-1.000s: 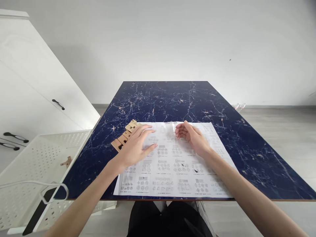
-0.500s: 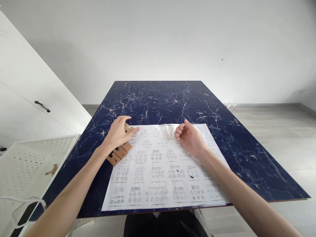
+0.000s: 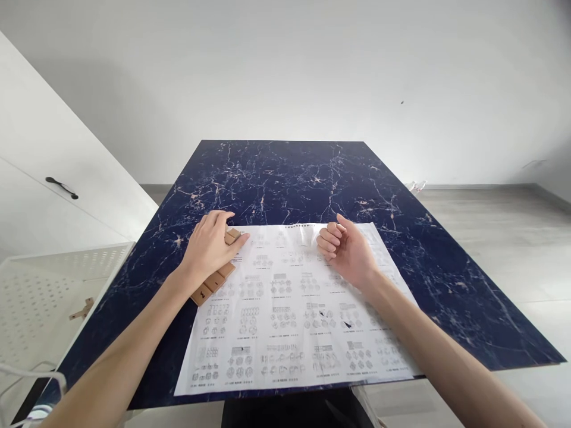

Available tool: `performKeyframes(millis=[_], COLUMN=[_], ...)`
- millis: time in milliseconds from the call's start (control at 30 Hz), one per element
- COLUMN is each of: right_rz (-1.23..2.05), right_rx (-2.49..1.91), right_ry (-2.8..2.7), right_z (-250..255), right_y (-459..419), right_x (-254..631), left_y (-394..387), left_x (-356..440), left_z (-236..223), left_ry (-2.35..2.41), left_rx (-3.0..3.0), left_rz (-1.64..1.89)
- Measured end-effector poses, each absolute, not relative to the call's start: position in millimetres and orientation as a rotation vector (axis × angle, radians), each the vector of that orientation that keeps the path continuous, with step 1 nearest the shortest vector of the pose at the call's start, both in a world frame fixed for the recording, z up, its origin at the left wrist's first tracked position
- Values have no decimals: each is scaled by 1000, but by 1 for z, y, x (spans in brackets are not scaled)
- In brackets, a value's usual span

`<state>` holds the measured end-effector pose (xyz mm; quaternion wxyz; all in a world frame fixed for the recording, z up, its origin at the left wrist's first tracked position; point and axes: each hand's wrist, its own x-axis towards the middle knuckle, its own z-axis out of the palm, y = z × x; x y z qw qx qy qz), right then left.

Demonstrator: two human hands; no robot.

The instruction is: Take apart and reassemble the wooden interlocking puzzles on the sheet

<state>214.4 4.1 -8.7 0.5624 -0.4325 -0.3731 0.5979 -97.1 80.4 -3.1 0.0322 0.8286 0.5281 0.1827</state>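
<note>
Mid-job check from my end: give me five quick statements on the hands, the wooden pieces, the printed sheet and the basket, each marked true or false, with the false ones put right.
1. The left hand covers part of the wooden pieces. True.
2. The right hand is stretched flat with its fingers spread. False: its fingers are curled in toward the palm.
3. The printed sheet lies on the dark blue table. True.
4. The wooden pieces are at the sheet's right edge. False: they are at its left edge, by the left hand.
5. The white perforated basket is left of the table. True.
</note>
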Motion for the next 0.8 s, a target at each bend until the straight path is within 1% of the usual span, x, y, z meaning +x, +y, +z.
performKeyframes(millis=[200, 533, 800], right_rz=[1366, 1412, 1454], right_rx=[-1052, -1000, -963], right_ry=[-932, -877, -795], right_z=[-8, -8, -8], right_y=[5, 4, 5], right_x=[216, 219, 220], left_y=[79, 73, 73], left_x=[-98, -95, -94], left_z=[-3, 2, 5], left_ry=[1716, 1922, 1864], left_rx=[2562, 2458, 2414], left_rz=[538, 503, 559])
